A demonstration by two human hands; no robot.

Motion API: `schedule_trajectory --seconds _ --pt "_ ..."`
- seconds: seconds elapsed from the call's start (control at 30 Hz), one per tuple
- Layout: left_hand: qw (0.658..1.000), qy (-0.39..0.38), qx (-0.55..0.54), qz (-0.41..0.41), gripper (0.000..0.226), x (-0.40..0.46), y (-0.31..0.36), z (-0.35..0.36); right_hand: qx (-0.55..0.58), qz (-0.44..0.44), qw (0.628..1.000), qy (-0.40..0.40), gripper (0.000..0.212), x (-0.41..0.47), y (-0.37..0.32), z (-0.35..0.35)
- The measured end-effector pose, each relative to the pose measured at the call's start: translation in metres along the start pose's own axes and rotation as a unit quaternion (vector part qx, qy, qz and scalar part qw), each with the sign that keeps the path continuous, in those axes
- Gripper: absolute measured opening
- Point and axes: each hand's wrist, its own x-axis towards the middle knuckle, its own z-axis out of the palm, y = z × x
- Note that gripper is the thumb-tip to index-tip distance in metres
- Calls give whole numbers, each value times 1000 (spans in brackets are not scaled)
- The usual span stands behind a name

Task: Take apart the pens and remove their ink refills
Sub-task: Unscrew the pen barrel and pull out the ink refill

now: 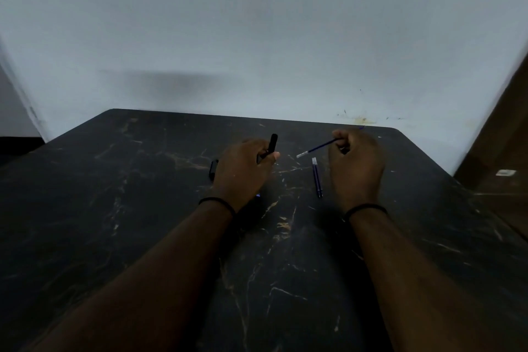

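Two hands work above the far half of a dark, marble-patterned counter (143, 208). Left hand (243, 168) has its fingers curled round a black plastic pen barrel (273, 144), which sticks up past the thumb. Right hand (355, 163) is fisted round a thin blue ink refill (320, 148) whose pale tip points left toward the barrel, the two apart. Two more blue refills (317, 177) lie side by side on the counter between the hands. One small black pen piece (213, 168) lies just left of the left hand.
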Motion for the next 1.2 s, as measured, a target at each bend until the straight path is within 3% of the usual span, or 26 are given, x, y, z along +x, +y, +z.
schedule_trajectory --seconds 0.17,0.3,0.37,0.77,1.2 --pt "1000 1 -9 -1 24 -1 1 -1 13 17 1000 -21 21 -2 -2 4" --pt "1000 2 -20 -9 24 -1 0 -2 26 5 999 23 6 -1 -2 2" --pt "1000 1 -15 -4 23 -1 0 -2 -9 -11 999 31 12 2 2 1" --pt "1000 2 -4 -6 25 -1 0 0 -131 100 974 -157 22 8 40 16" --pt "1000 5 -5 0 24 -1 1 -1 -152 105 966 -181 17 8 31 13"
